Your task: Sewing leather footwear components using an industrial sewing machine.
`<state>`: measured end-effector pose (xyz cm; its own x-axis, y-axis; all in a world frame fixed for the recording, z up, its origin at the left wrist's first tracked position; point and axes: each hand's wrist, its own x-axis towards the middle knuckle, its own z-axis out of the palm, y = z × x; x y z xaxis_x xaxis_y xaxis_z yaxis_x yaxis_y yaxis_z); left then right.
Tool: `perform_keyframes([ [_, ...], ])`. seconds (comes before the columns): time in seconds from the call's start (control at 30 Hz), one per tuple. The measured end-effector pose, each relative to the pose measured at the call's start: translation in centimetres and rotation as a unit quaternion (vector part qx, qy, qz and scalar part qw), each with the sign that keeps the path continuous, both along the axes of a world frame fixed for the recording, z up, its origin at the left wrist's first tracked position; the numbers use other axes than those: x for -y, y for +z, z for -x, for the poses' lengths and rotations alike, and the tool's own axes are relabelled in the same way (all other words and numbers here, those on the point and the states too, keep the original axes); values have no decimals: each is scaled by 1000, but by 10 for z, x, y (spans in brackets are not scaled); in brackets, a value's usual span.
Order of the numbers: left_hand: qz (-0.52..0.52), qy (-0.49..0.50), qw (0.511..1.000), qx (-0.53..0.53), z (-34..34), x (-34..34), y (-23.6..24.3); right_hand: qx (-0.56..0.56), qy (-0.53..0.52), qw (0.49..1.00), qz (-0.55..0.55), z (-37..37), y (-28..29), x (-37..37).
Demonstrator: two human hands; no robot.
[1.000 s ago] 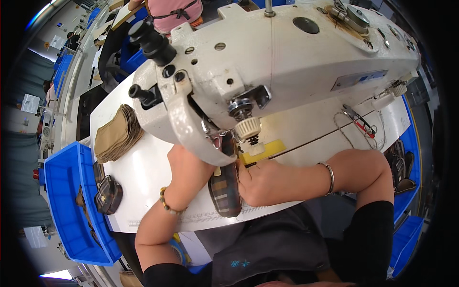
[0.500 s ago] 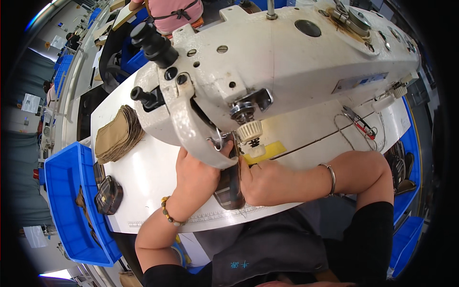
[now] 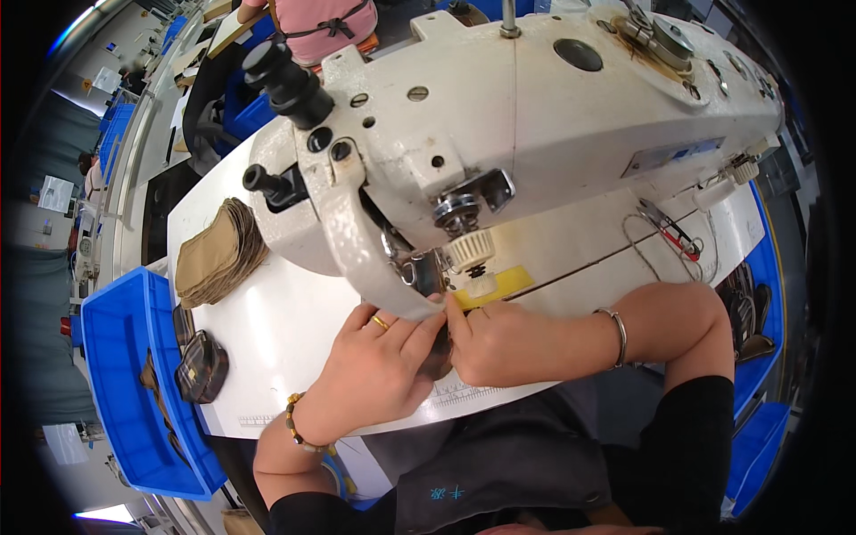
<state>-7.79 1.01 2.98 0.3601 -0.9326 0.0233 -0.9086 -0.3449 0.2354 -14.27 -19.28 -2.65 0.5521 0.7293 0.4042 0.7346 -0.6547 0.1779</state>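
Hands (image 3: 428,357) meet at the table's (image 3: 267,339) near edge, both gripping a dark piece (image 3: 439,355) beneath the sewing machine's (image 3: 535,134) needle, mostly hidden.

The left hand (image 3: 379,370) has slid right over the dark piece (image 3: 437,357), which a second ago lay in plain view between the hands and now shows only as a sliver; its fingers (image 3: 419,325) have reached up under the machine (image 3: 535,134) head; the right hand (image 3: 499,343) has closed in, so the two hands now touch.
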Motion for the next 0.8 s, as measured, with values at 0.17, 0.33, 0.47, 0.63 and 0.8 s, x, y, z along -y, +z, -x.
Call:
perform_keyframes([
  [0.17,33,3,998,45,0,1,-14,-6,20,1000,21,13,5,-6],
  [0.33,37,-6,998,59,4,4,-23,7,45,999,11,17,2,-7],
  [0.47,70,-13,995,63,4,6,-26,-7,44,999,-20,19,2,-10],
  [0.63,89,-8,993,74,6,7,-28,-34,48,998,-19,21,2,-11],
  [0.8,90,0,995,46,6,7,-31,-2,45,999,-17,18,4,-9],
])
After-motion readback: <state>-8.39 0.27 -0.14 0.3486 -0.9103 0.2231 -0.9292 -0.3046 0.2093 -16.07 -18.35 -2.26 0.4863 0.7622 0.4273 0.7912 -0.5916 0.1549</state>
